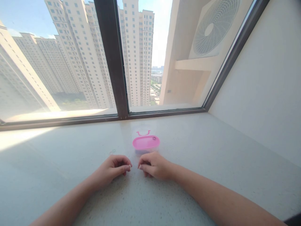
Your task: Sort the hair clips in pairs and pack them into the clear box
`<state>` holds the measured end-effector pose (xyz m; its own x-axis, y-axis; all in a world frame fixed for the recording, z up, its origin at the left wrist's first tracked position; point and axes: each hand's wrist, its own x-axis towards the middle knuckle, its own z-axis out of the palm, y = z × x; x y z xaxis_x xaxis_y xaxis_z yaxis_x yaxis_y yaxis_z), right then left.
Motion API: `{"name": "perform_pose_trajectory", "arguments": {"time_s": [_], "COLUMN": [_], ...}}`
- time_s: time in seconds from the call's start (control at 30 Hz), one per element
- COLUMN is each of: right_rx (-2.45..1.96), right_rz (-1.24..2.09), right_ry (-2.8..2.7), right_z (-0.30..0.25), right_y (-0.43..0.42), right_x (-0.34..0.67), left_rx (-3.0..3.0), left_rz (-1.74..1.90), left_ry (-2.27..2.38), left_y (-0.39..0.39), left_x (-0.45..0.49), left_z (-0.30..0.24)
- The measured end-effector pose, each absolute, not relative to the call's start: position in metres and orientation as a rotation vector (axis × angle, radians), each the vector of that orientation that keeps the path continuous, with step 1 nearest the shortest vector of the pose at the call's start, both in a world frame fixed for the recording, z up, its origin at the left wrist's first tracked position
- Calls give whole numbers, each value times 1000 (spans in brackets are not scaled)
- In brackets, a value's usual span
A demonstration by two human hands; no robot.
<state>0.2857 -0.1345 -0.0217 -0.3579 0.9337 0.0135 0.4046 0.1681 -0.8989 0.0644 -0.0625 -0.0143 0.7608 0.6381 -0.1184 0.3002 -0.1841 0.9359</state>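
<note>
My left hand [118,167] rests low over the pale speckled sill [113,204], thumb and fingertips pinched together. Facing it across a small gap, my right hand [151,164] makes a similar pinch. Whatever lies between the fingertips of either hand is too small to make out. Just beyond my right hand sits a small oval box with a pink lid [145,142] and a see-through lower part, partly hidden by that hand. A pink handle [143,133] lies behind the box. Beyond my left hand is a faint, thin loop [113,152], perhaps string.
A dark window frame [122,116] borders the back of the sill, with an upright bar in the middle. On the right rises a white wall [263,94]. Tall buildings [138,56] and an outdoor fan unit [209,29] show through the glass. Sunlight falls at far left.
</note>
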Motion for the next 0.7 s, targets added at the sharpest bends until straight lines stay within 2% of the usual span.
{"name": "perform_pose_trajectory", "arguments": {"time_s": [0.23, 0.7], "right_rx": [-1258, -1244], "right_rz": [1248, 1237], "right_ry": [-1797, -1799], "right_z": [-25, -25], "right_y": [-133, -133], "right_x": [287, 288], "left_rx": [1756, 1718], "left_rz": [364, 361], "left_ry": [715, 722], "left_y": [-63, -64], "left_x": [65, 66], "left_z": [-12, -12]}}
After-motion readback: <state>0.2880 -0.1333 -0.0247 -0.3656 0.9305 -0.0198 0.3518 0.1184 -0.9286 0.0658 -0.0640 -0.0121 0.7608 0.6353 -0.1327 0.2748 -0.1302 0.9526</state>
